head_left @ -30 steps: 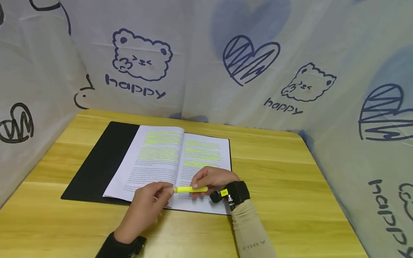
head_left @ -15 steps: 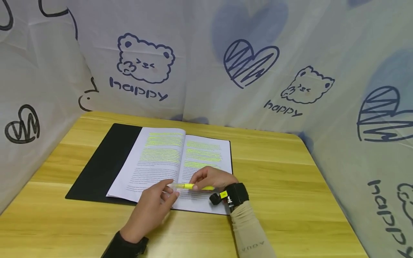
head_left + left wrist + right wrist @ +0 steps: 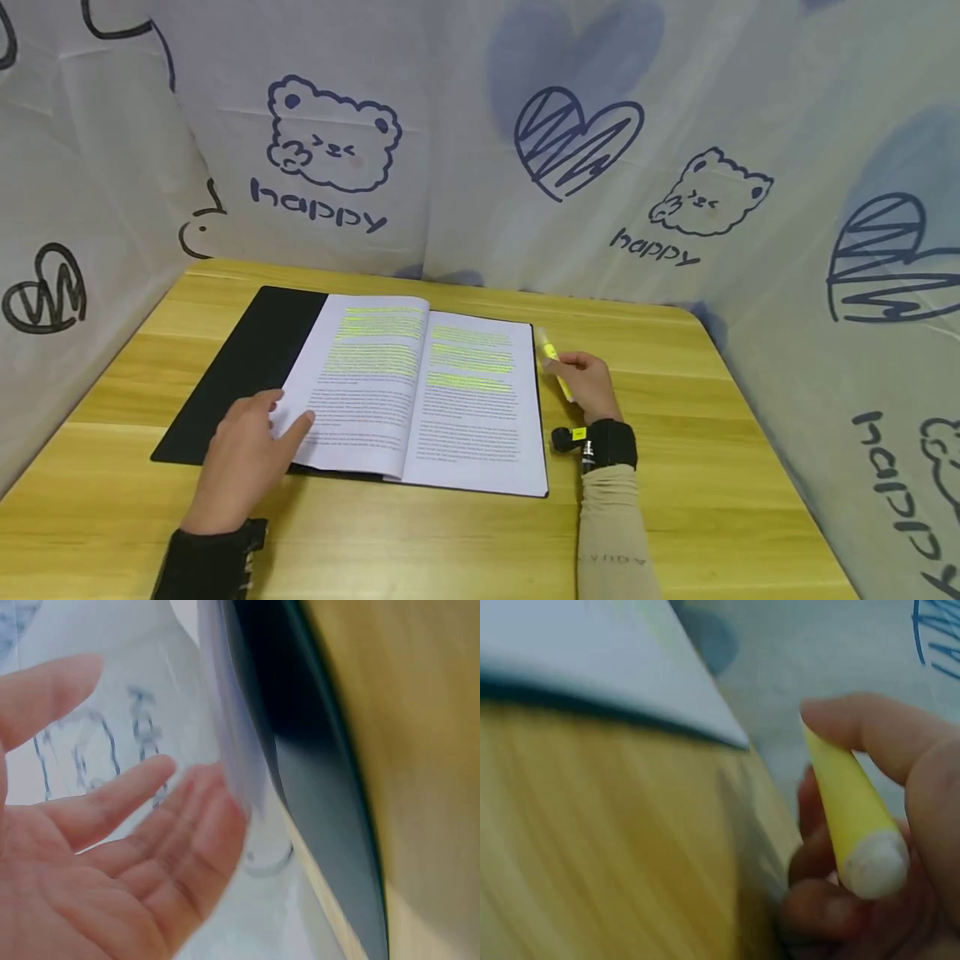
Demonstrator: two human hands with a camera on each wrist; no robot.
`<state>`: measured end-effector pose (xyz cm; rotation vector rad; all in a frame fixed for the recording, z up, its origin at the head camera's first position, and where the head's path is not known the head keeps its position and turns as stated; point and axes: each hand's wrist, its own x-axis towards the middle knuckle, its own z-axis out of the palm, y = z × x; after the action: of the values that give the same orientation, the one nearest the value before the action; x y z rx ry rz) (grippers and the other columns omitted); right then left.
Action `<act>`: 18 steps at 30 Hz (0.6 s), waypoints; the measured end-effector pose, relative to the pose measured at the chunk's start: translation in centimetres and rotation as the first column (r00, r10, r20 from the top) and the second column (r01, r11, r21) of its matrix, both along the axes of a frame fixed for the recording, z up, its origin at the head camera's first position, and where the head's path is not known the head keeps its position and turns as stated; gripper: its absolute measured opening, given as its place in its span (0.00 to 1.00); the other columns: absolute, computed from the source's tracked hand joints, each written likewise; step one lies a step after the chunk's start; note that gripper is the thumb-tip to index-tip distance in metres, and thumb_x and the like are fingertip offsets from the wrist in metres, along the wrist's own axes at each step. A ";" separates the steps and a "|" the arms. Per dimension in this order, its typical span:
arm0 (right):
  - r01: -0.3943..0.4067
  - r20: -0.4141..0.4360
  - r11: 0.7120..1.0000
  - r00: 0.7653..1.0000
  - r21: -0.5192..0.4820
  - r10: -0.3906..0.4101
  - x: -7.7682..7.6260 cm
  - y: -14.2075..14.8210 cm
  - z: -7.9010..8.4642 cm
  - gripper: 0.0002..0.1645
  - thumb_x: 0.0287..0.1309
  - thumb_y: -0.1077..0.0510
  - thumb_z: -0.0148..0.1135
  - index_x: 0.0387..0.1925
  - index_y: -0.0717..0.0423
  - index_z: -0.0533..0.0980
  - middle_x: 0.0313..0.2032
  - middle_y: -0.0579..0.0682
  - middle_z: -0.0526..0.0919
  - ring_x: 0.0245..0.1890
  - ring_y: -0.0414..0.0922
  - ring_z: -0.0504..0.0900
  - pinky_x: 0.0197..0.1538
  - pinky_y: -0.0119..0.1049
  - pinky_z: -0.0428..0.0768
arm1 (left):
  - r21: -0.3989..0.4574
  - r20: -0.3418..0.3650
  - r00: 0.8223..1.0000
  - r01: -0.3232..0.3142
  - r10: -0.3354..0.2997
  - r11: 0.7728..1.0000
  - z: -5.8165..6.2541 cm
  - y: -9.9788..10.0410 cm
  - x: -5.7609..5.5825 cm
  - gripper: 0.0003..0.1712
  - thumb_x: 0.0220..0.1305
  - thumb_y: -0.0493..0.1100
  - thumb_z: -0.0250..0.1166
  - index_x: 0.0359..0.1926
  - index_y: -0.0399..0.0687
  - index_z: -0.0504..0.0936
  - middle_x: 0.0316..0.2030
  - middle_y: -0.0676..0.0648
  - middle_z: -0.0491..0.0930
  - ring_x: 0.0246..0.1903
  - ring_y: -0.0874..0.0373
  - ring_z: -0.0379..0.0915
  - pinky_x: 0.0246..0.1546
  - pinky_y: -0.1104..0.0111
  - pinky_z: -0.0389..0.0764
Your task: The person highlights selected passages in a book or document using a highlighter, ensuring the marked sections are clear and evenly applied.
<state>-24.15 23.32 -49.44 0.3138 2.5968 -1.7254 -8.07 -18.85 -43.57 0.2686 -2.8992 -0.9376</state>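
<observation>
An open booklet [image 3: 465, 433] with printed pages lies in a black cover [image 3: 251, 358]; yellow highlighting marks the upper lines of both pages. Just right of it, my right hand [image 3: 588, 385] pinches a yellow highlighter [image 3: 552, 350] between thumb and fingers, its pale capped end pointing away. The right wrist view shows the highlighter's whitish rear end [image 3: 877, 866] towards the camera. My left hand [image 3: 243, 454], holding nothing, spreads its fingers at the lower left of the pages. In the left wrist view, the left fingers [image 3: 214, 832] are right at the page edge.
The wooden table [image 3: 697, 500] extends around the booklet. White cloth [image 3: 465, 100] with drawn bears, hearts and lettering hangs behind it and along both sides. Each wrist wears a black band, the right one [image 3: 611, 446] with a small camera.
Both hands were together over the booklet's lower part with the highlighter. My right hand has carried it right, past the page edge, its pale cap now on the far end. My left hand has moved left.
</observation>
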 end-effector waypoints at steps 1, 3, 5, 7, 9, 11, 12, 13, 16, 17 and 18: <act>0.046 -0.011 0.998 0.999 0.037 -0.046 0.1 0.8 0.0 0.28 0.49 0.41 0.70 0.46 0.54 0.78 0.44 0.54 0.78 0.43 0.52 0.73 0.44 0.44 0.72 | -0.013 0.016 1.000 -0.012 0.012 1.000 0.0 -0.7 0.0 0.43 0.63 0.58 0.61 0.61 0.24 0.64 0.55 0.23 0.66 0.53 0.29 0.63 0.49 0.37 0.68; 0.124 -0.037 0.987 0.992 0.102 -0.121 0.4 2.2 0.1 0.26 0.51 0.43 0.69 0.45 0.56 0.78 0.43 0.55 0.78 0.42 0.53 0.74 0.44 0.45 0.74 | -0.044 0.040 0.999 -0.031 0.033 0.999 -0.2 -2.2 0.0 0.47 0.60 0.59 0.63 0.61 0.20 0.61 0.56 0.19 0.62 0.55 0.25 0.57 0.53 0.34 0.62; 0.178 -0.045 0.971 0.984 0.163 -0.172 0.6 2.9 0.2 0.24 0.52 0.45 0.69 0.44 0.57 0.78 0.42 0.56 0.78 0.42 0.53 0.75 0.43 0.46 0.75 | -0.080 0.098 0.994 -0.045 0.053 0.996 -0.3 -3.8 0.2 0.53 0.59 0.62 0.63 0.62 0.17 0.57 0.56 0.15 0.57 0.55 0.20 0.52 0.53 0.32 0.58; 0.207 -0.034 0.954 0.978 0.217 -0.204 0.7 3.3 0.3 0.23 0.53 0.46 0.68 0.44 0.58 0.77 0.42 0.57 0.78 0.41 0.53 0.76 0.43 0.46 0.76 | -0.112 0.177 0.982 -0.053 0.073 0.992 -0.3 -5.2 0.4 0.58 0.57 0.65 0.62 0.62 0.15 0.53 0.55 0.13 0.55 0.53 0.19 0.50 0.52 0.32 0.57; 0.214 -0.005 0.943 0.975 0.254 -0.220 0.9 3.5 0.4 0.22 0.53 0.47 0.68 0.44 0.58 0.77 0.42 0.57 0.78 0.41 0.54 0.76 0.42 0.46 0.77 | -0.135 0.265 0.961 -0.047 0.082 0.990 -0.5 -6.3 0.6 0.63 0.56 0.69 0.61 0.62 0.14 0.50 0.54 0.12 0.53 0.51 0.18 0.50 0.51 0.32 0.57; 0.204 0.025 0.936 0.975 0.288 -0.220 1.0 3.4 0.5 0.23 0.53 0.46 0.68 0.43 0.58 0.77 0.42 0.58 0.77 0.41 0.55 0.75 0.42 0.47 0.77 | -0.151 0.334 0.938 -0.042 0.091 0.988 -0.6 -7.1 0.7 0.65 0.54 0.72 0.60 0.62 0.13 0.49 0.53 0.12 0.53 0.49 0.18 0.50 0.51 0.32 0.59; 0.197 0.036 0.933 0.975 0.300 -0.218 1.0 3.3 0.6 0.23 0.53 0.46 0.69 0.43 0.58 0.77 0.42 0.58 0.77 0.41 0.55 0.75 0.41 0.47 0.77 | -0.155 0.352 0.932 -0.038 0.091 0.987 -0.7 -7.3 0.7 0.66 0.54 0.72 0.60 0.61 0.13 0.49 0.52 0.12 0.53 0.48 0.19 0.51 0.50 0.33 0.60; 0.191 0.044 0.932 0.976 0.307 -0.215 1.1 3.2 0.7 0.24 0.53 0.46 0.69 0.44 0.58 0.77 0.43 0.58 0.77 0.41 0.55 0.75 0.40 0.47 0.78 | -0.154 0.361 0.929 -0.033 0.088 0.987 -0.8 -7.5 0.7 0.66 0.53 0.73 0.60 0.61 0.13 0.50 0.50 0.12 0.54 0.47 0.19 0.51 0.49 0.33 0.61; 0.193 0.056 0.935 0.974 0.297 -0.219 1.2 3.0 0.8 0.28 0.51 0.44 0.70 0.47 0.58 0.75 0.44 0.58 0.76 0.43 0.55 0.75 0.40 0.47 0.77 | -0.166 0.349 0.931 -0.051 0.107 0.985 -0.8 -7.6 0.4 0.62 0.52 0.72 0.62 0.54 0.13 0.54 0.42 0.15 0.56 0.43 0.21 0.52 0.44 0.37 0.64; 0.198 0.055 0.938 0.973 0.283 -0.222 1.2 2.9 0.8 0.30 0.51 0.43 0.70 0.49 0.58 0.74 0.45 0.58 0.76 0.43 0.55 0.74 0.41 0.47 0.77 | -0.170 0.343 0.932 -0.058 0.114 0.984 -0.8 -7.7 0.3 0.62 0.50 0.72 0.63 0.50 0.12 0.55 0.39 0.16 0.57 0.42 0.22 0.52 0.42 0.38 0.64; 0.206 0.053 0.942 0.972 0.266 -0.227 1.2 2.9 0.8 0.31 0.50 0.43 0.70 0.50 0.57 0.74 0.46 0.57 0.76 0.44 0.55 0.74 0.42 0.47 0.77 | -0.174 0.336 0.933 -0.071 0.127 0.982 -0.8 -7.8 0.2 0.61 0.49 0.72 0.64 0.48 0.13 0.55 0.37 0.18 0.57 0.41 0.23 0.52 0.41 0.39 0.64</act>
<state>-22.90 26.19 -48.64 0.6847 2.8179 -1.3823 -7.91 -26.67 -44.41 0.6199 -3.2160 -0.6972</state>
